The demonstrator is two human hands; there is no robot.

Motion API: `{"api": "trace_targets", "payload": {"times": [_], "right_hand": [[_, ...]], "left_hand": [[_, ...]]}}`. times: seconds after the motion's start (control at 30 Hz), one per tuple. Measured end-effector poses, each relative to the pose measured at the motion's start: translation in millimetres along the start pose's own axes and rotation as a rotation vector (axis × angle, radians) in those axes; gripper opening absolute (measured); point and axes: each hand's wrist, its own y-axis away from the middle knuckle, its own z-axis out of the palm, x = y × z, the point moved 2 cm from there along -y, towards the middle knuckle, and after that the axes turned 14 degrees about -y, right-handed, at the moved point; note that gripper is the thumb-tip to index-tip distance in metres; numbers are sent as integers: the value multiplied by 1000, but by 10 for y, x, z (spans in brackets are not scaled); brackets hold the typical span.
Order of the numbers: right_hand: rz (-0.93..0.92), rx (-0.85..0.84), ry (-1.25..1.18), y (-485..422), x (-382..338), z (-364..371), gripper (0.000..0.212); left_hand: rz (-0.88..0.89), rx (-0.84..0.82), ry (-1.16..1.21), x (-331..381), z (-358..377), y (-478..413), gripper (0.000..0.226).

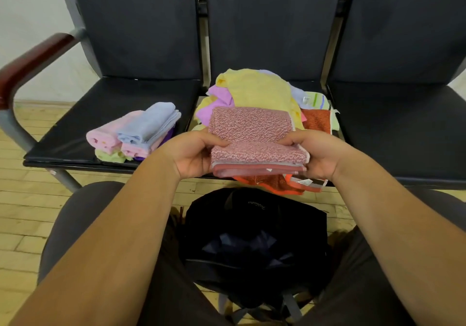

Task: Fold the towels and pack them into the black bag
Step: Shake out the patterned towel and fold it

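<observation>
A pink speckled towel [252, 136] is held in the air, partly folded, over the front edge of the middle seat. My left hand [191, 154] grips its left end and my right hand [317, 154] grips its right end. Behind it lies a loose heap of unfolded towels [259, 88], yellow, violet, orange and striped. A stack of folded towels [136, 131], pink, light blue and green, sits on the left seat. The black bag [254, 245] stands open on the floor between my knees, below the held towel.
A row of dark padded seats [398, 124] runs across the view, with a reddish armrest [32, 58] at the far left. An orange towel [274, 183] hangs over the middle seat's front edge. The floor [25, 212] is light wood.
</observation>
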Motion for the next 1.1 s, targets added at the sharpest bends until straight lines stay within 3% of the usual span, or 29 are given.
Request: {"api": "trace_targets", "payload": {"times": [0.13, 0.27, 0.4, 0.47, 0.57, 0.63, 0.7, 0.77, 0.87, 1.1], "right_hand": [[-111, -96, -188, -9, -34, 52, 52], [-142, -76, -261, 43, -53, 81, 38], [-133, -45, -288, 17, -53, 28, 48], [-95, -93, -285, 14, -54, 20, 57], [-61, -161, -228, 24, -50, 25, 73], [-76, -145, -138, 49, -44, 57, 62], [-121, -112, -80, 44, -38, 68, 33], [-162, -87, -92, 13, -32, 66, 38], [-184, -71, -175, -19, -27, 122, 48], [-182, -84, -223, -184, 98, 335, 22]], "left_hand": [[104, -53, 85, 46, -25, 11, 57], [114, -57, 193, 60, -15, 22, 51], [117, -203, 210, 55, -71, 31, 56], [89, -212, 172, 53, -82, 25, 54], [39, -80, -33, 42, -37, 32, 47], [48, -53, -143, 23, 13, 43, 42], [41, -33, -181, -3, 17, 39, 50], [14, -23, -178, -14, 11, 28, 58], [-22, 8, -88, -28, 22, 5, 42], [-48, 88, -155, -29, -93, 28, 28]]}}
